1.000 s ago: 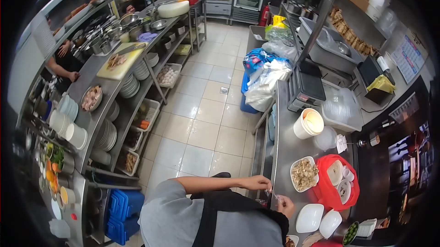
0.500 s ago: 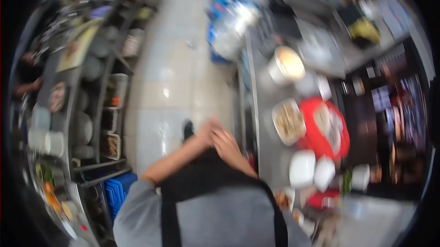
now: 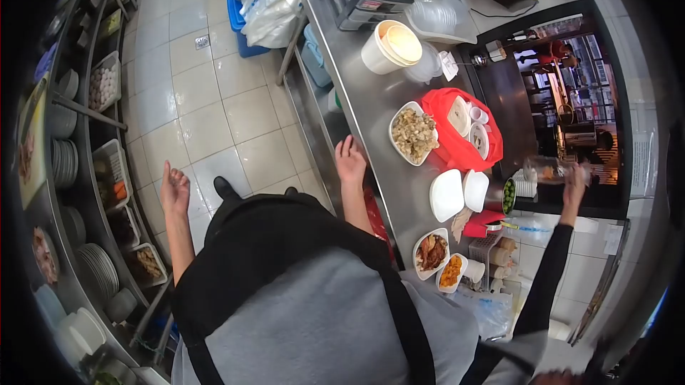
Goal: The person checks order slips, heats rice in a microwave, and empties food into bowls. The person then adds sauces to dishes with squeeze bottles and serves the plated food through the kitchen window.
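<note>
My left hand (image 3: 175,189) is held over the tiled floor, with nothing in it and its fingers apart. At the steel counter's front edge, my right hand (image 3: 350,161) is raised with loosely curled fingers and nothing in it. The nearest food to it is a white bowl of chopped pieces (image 3: 414,133). A red plastic bag (image 3: 457,151) holding lidded round containers stands beside that bowl. Two white bowls (image 3: 447,195) sit farther along, then a dish of browned meat (image 3: 432,252) and a dish of orange food (image 3: 451,273).
A co-worker's hand (image 3: 573,186) reaches from the lower right with a clear container (image 3: 549,171) near the wall opening. A white tub (image 3: 392,47) stands on the steel counter (image 3: 360,92). Shelves with stacked plates (image 3: 98,271) and food bins (image 3: 110,174) line the left. Bags (image 3: 282,3) lie beyond.
My hands have parted from in front of my body, one to each side. The view has turned toward the counter. A co-worker's arm has come into view at the right.
</note>
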The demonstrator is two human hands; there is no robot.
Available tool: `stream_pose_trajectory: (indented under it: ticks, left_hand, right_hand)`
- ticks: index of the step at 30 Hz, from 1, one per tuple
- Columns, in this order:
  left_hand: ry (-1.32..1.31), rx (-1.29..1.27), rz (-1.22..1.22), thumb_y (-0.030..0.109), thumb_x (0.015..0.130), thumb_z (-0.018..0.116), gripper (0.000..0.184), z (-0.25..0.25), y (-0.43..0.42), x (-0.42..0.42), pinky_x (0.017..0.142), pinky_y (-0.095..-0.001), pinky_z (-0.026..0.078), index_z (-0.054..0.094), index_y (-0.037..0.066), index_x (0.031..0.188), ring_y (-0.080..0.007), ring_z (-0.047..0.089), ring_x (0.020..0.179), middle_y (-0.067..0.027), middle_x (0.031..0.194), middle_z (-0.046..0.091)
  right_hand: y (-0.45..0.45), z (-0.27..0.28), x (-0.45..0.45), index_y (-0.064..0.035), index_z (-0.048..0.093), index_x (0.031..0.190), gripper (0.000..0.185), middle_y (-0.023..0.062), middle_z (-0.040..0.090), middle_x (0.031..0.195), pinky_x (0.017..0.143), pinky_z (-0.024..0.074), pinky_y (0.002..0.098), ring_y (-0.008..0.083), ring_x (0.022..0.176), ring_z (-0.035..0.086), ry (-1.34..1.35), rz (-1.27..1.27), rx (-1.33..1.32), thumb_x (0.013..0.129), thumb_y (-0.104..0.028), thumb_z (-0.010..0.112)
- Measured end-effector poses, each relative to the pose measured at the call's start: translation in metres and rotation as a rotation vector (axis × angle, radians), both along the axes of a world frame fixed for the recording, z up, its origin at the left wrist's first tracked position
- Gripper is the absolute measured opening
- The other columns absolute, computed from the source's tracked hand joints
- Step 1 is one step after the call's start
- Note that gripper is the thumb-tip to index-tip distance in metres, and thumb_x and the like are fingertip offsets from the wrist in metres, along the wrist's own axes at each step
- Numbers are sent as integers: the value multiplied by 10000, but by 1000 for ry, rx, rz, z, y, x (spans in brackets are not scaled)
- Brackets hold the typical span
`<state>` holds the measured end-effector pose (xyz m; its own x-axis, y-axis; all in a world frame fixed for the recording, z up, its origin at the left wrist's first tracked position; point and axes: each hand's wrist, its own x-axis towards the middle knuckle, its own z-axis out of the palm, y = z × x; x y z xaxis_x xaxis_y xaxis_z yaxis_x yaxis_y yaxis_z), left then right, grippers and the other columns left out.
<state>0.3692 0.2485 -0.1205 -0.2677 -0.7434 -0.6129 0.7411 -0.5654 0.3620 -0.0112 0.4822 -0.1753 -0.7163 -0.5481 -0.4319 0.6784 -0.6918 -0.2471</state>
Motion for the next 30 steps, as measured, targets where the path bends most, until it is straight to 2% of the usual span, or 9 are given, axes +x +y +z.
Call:
stream_pose_trajectory:
  ticks: [6,13,15,18,20,22,25,28,30]
  left_hand:
    - [78,82,4,156,907,510,136,-22,-33,75,488,-211,308,524,89,1025,-73,379,559,28,603,357]
    - [-65,14,-110,199,894,539,110,-32,-77,104,466,-193,365,543,107,954,-62,450,522,17,591,470]
    - [-162,-18,-168,192,879,564,118,-24,-90,92,477,-179,383,542,80,912,-57,453,518,29,585,468]
    - [-129,-244,-361,177,869,558,385,-18,-109,66,679,-229,443,454,17,1203,-75,507,672,3,757,529]
    - [-146,-190,-439,178,862,558,403,5,-125,36,837,-289,463,451,-16,1199,-133,567,839,-64,965,580]
    - [-22,-182,-438,85,875,515,307,26,-148,4,968,-345,414,463,-67,1136,-260,533,1069,-182,1113,541]
    - [156,-305,-429,105,886,481,350,36,-193,-34,957,-323,391,436,6,1219,-199,492,1116,-94,1160,521]
    - [107,-528,-342,241,950,364,455,1,-231,-83,1008,-309,307,286,32,1347,-187,365,1222,-83,1354,349]
    - [152,-354,-286,288,966,320,494,65,-275,-104,1031,-297,266,231,22,1373,-180,315,1255,-74,1394,295]
  right_hand:
    - [-54,7,-4,-24,535,1057,304,67,547,1159,979,359,456,227,1162,467,34,-100,-46,790,58,416]
    - [-89,15,14,-17,468,1214,325,93,463,1297,1036,306,438,212,1226,407,72,-237,126,910,-102,389]
    - [-97,15,34,-69,406,1286,381,51,376,1373,1046,286,417,194,1267,351,177,56,191,913,-145,409]
    - [-152,39,82,-89,390,1302,424,110,422,1330,1023,291,408,224,1237,390,403,576,603,919,-265,438]
    - [-214,66,126,-77,351,1328,470,117,418,1335,1003,292,427,246,1245,382,696,953,746,917,-288,440]
    - [-277,93,174,-71,313,1352,498,122,384,1361,1026,238,445,264,1277,331,1406,1057,601,915,-280,427]
    - [-358,151,226,-59,289,1368,541,151,288,1409,1045,153,492,293,1331,209,2171,1065,537,905,-301,426]
    - [-451,134,221,-28,266,1370,552,185,181,1442,1072,69,459,315,1352,113,2247,742,476,894,-258,423]
    - [-523,159,210,-7,259,1367,547,194,171,1443,1078,68,433,318,1354,101,1970,646,448,900,-250,406]
